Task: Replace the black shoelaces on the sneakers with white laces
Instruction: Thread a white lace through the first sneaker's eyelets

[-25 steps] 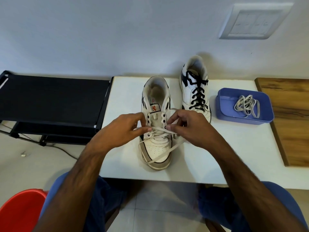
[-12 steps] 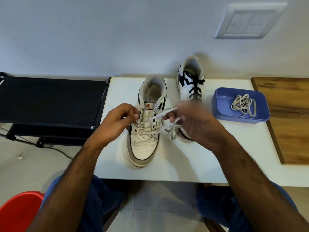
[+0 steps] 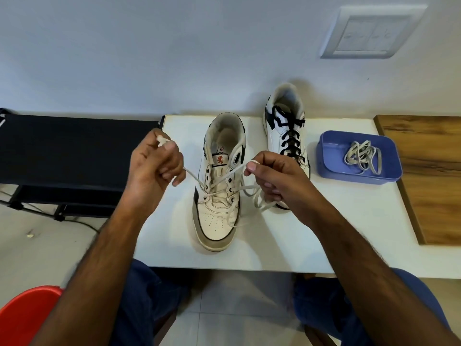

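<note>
Both hands have pulled apart, left hand (image 3: 152, 168) and right hand (image 3: 272, 178) drawing white lace (image 3: 219, 182) taut.

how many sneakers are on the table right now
2. The near sneaker, part-laced in white, stands between the hands; the far sneaker, black-laced, stands behind the right hand, beside the blue tray.
</note>
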Action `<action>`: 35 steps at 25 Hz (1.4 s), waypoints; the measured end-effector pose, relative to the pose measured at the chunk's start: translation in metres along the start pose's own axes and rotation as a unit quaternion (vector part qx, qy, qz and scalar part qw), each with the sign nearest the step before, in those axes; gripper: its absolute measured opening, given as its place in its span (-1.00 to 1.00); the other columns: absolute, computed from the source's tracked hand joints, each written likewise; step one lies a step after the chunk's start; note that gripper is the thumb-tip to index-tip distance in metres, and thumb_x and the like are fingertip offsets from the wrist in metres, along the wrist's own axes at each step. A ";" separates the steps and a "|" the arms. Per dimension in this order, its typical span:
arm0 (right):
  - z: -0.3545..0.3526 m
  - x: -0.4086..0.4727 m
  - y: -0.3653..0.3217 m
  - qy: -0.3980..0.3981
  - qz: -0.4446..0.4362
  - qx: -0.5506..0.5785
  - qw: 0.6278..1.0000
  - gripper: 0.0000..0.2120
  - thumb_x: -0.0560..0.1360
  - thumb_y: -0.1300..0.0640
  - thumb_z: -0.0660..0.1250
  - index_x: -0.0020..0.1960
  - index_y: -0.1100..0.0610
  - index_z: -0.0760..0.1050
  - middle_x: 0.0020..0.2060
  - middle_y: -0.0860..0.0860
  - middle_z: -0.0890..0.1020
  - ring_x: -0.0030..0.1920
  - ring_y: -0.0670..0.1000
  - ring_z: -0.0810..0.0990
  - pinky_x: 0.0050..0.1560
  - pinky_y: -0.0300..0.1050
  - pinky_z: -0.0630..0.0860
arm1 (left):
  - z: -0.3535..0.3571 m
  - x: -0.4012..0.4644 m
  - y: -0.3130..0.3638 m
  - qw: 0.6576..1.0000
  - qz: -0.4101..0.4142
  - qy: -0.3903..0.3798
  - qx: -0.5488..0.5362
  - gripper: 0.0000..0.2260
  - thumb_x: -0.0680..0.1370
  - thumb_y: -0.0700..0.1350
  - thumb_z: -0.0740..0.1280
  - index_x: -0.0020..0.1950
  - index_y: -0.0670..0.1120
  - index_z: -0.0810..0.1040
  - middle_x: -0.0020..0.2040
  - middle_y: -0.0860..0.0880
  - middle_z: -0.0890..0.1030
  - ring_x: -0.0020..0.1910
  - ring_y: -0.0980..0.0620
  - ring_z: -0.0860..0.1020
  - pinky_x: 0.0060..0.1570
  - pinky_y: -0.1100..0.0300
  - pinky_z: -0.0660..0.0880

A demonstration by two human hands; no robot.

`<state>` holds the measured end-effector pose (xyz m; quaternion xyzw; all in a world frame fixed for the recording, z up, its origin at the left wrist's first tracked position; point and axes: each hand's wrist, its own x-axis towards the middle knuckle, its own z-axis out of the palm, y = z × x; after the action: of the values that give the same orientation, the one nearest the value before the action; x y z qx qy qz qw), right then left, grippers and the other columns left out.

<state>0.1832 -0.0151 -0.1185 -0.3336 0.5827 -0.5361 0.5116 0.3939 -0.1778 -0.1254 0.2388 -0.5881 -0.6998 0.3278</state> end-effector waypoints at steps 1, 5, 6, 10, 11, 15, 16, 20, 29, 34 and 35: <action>-0.001 0.000 -0.001 -0.003 -0.005 0.013 1.000 -0.84 0.61 0.12 0.34 -0.10 0.17 0.59 -0.44 0.00 0.25 -0.42 -0.02 0.11 -0.42 -0.11 0.04 | -0.003 0.000 -0.002 0.989 -0.006 0.018 0.148 -0.77 0.59 0.01 0.38 -0.09 -0.07 0.38 -0.40 -0.19 0.34 -0.46 0.00 0.32 -0.43 0.13 0.37; 0.000 0.000 -0.001 -0.009 -0.017 0.025 1.000 -0.85 0.60 0.12 0.34 -0.10 0.14 0.61 -0.44 0.02 0.33 -0.46 -0.06 0.16 -0.43 -0.12 0.05 | 0.001 -0.001 -0.015 0.819 -0.123 -0.150 0.540 -0.59 0.50 0.34 0.23 0.06 0.02 0.49 -0.16 0.04 0.63 -0.19 0.09 0.60 -0.08 -0.02 0.61; 0.001 0.000 -0.001 -0.009 -0.016 0.019 1.000 -0.85 0.61 0.13 0.33 -0.10 0.14 0.61 -0.44 0.02 0.35 -0.46 -0.06 0.18 -0.43 -0.13 0.06 | 0.003 0.000 -0.015 0.814 -0.127 -0.165 0.542 -0.56 0.48 0.35 0.23 0.03 0.00 0.54 -0.16 0.07 0.61 -0.17 0.11 0.58 -0.06 0.02 0.59; 0.003 0.000 0.000 0.003 -0.013 -0.015 1.000 -0.84 0.63 0.17 0.32 -0.08 0.19 0.60 -0.41 0.06 0.39 -0.46 -0.08 0.23 -0.43 -0.15 0.10 | 0.003 -0.001 -0.017 0.887 -0.100 -0.152 0.424 -0.75 0.54 0.16 0.31 -0.22 0.04 0.57 -0.24 0.02 0.45 -0.27 0.14 0.46 -0.16 0.12 0.42; 0.003 0.000 0.001 0.004 -0.012 -0.031 0.999 -0.84 0.63 0.17 0.32 -0.06 0.23 0.59 -0.40 0.07 0.39 -0.47 -0.10 0.26 -0.43 -0.18 0.12 | 0.003 -0.003 -0.017 0.928 -0.098 -0.141 0.331 -0.78 0.59 0.08 0.33 -0.17 0.00 0.61 -0.20 -0.01 0.48 -0.22 0.13 0.50 -0.11 0.11 0.45; 0.010 0.001 0.007 -0.025 -0.009 -0.078 0.997 -0.83 0.63 0.20 0.33 -0.01 0.32 0.58 -0.42 -0.03 0.49 -0.45 -0.17 0.41 -0.43 -0.32 0.33 | 0.006 -0.001 -0.006 0.993 -0.027 -0.097 -0.065 -0.75 0.57 0.06 0.41 -0.18 -0.10 0.59 -0.08 -0.11 0.56 -0.15 -0.05 0.52 -0.02 0.04 0.54; 0.014 0.001 0.009 -0.038 -0.005 -0.076 0.996 -0.83 0.63 0.21 0.33 0.00 0.33 0.57 -0.42 -0.03 0.50 -0.44 -0.16 0.43 -0.42 -0.34 0.35 | 0.005 -0.001 -0.002 0.990 -0.023 -0.080 -0.112 -0.71 0.54 0.08 0.43 -0.26 -0.07 0.53 -0.17 -0.11 0.56 -0.23 -0.04 0.49 -0.09 0.07 0.54; 0.022 0.001 0.012 -0.059 -0.009 -0.051 0.997 -0.86 0.60 0.21 0.37 0.00 0.31 0.58 -0.33 0.21 0.49 -0.35 0.02 0.44 -0.39 -0.27 0.42 | -0.009 0.000 -0.007 0.970 -0.044 -0.007 0.238 -0.50 0.58 0.22 0.33 -0.23 -0.18 0.32 -0.41 -0.07 0.37 -0.41 0.00 0.33 -0.31 0.08 0.38; 0.017 0.005 0.015 -0.053 -0.050 0.022 0.997 -0.87 0.58 0.15 0.37 0.01 0.19 0.65 -0.35 0.18 0.46 -0.35 0.04 0.44 -0.24 -0.09 0.43 | -0.002 -0.002 -0.016 0.878 -0.165 -0.169 0.416 -0.69 0.54 0.20 0.31 -0.18 -0.02 0.57 -0.30 0.11 0.58 -0.28 0.13 0.52 -0.18 0.18 0.45; 0.018 0.006 0.019 -0.056 -0.055 0.013 0.997 -0.88 0.61 0.29 0.31 0.05 0.29 0.62 -0.25 0.14 0.63 -0.22 0.07 0.59 -0.09 -0.08 0.56 | 0.000 -0.004 -0.006 0.984 -0.035 -0.133 0.114 -0.71 0.58 0.03 0.35 -0.21 -0.15 0.56 -0.14 -0.08 0.51 -0.17 -0.01 0.44 -0.10 0.14 0.41; 0.018 0.006 0.020 -0.056 -0.053 0.014 0.997 -0.87 0.61 0.29 0.32 0.08 0.28 0.62 -0.20 0.17 0.66 -0.16 0.10 0.62 -0.04 -0.03 0.57 | 0.000 -0.003 -0.004 0.989 -0.022 -0.134 0.059 -0.71 0.56 0.07 0.38 -0.26 -0.09 0.55 -0.11 -0.10 0.52 -0.15 -0.04 0.42 -0.09 0.11 0.41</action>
<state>0.2016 -0.0221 -0.1374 -0.3867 0.5267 -0.5512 0.5189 0.3952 -0.1748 -0.1294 0.1748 -0.6618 -0.6962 0.2163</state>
